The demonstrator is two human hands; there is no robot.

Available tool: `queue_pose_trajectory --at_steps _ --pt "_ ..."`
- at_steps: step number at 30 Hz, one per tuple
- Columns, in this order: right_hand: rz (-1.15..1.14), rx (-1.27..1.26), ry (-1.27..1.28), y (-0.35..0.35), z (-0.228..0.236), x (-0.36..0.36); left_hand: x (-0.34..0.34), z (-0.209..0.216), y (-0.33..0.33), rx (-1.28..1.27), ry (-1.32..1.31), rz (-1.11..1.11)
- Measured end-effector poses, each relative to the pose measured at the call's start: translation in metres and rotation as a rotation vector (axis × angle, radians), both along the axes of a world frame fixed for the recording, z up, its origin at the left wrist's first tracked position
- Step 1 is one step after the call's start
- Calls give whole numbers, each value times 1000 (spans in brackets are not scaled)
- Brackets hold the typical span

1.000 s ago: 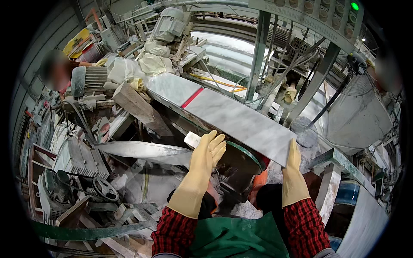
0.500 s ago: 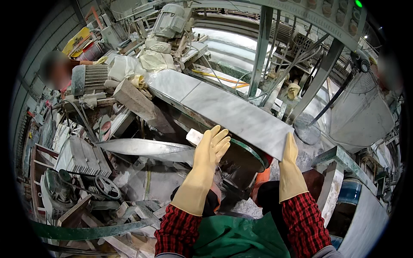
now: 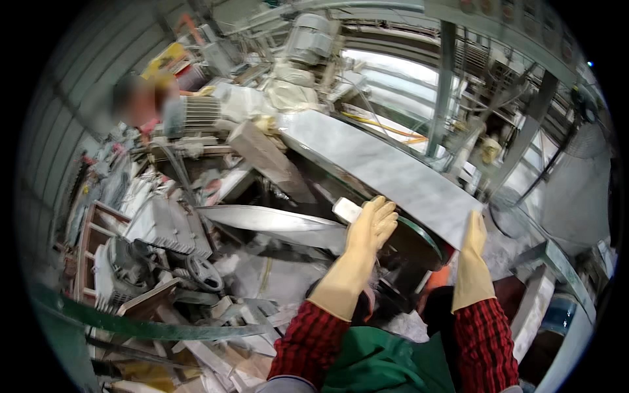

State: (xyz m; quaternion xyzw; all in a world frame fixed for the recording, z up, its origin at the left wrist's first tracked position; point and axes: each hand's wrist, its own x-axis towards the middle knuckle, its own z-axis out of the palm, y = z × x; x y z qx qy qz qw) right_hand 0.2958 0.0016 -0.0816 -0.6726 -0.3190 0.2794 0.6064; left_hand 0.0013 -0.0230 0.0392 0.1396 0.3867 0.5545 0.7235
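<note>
A long pale marble slab (image 3: pixel 393 177) with grey veining lies slantwise on a machine bed in front of me. At its near right end, my right hand (image 3: pixel 472 262), in a cream rubber glove, rests flat with straight fingers against the slab's edge. My left hand (image 3: pixel 368 229), gloved alike, is raised below the slab's front edge, fingers stretched and slightly bent. A small white block (image 3: pixel 346 209) juts out beside its thumb side; whether the hand touches it is hidden. Close by the left fingers curves the green rim (image 3: pixel 422 236) of a round dark part.
A long pale metal strip (image 3: pixel 272 219) runs left of my left hand. Beyond it sit a stone block (image 3: pixel 272 160), a finned motor (image 3: pixel 200 112) and a handwheel (image 3: pixel 204 272). Another person's gloved hand (image 3: pixel 207 91) shows at far left. A steel post (image 3: pixel 445 88) rises behind the slab.
The view has turned left, so the whole scene has shifted right in the picture and is blurred. Both hands keep about the same places relative to the slab.
</note>
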Motion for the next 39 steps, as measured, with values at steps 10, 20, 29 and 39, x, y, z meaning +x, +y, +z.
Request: queue_pose_trajectory --at_steps 10,20,29,39 --pt "263 -18 752 -36 37 -1 -11 1 8 106 50 123" --pt "464 -202 637 -77 57 -5 2 -12 4 107 50 120" --pt "496 -160 483 -82 69 -19 -5 -11 5 107 47 185" --pt "624 -217 472 -89 87 -23 2 -16 8 118 74 130"
